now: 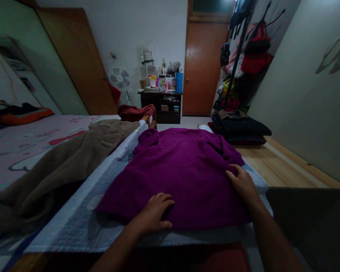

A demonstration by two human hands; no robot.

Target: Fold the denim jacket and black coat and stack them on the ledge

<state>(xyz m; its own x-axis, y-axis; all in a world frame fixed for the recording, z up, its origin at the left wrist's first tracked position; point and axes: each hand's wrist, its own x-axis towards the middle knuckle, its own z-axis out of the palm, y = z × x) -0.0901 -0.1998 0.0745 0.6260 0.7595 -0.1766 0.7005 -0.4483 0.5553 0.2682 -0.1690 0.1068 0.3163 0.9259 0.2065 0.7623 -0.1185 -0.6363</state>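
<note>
A purple long-sleeved top (184, 170) lies spread face down or back up, I cannot tell which, on a cloth-covered table (73, 226). Its sleeves are tucked in near the far end, and the hem faces me. On the lower middle of the fabric rests my left hand (156, 213), fingers stretched out and thumb apart. My right hand (240, 183) touches the garment's right edge, below the right sleeve. Its thumb and forefinger are apart at the edge, while the other fingers are partly hidden.
Folded dark clothes (240, 126) are stacked on a wooden surface (289, 162) at right. A brown fleece garment (79, 158) hangs between the bed (22, 147) and the table. Farther back stand a fan (120, 78), a dark cabinet (147, 105) and a wooden door (201, 68).
</note>
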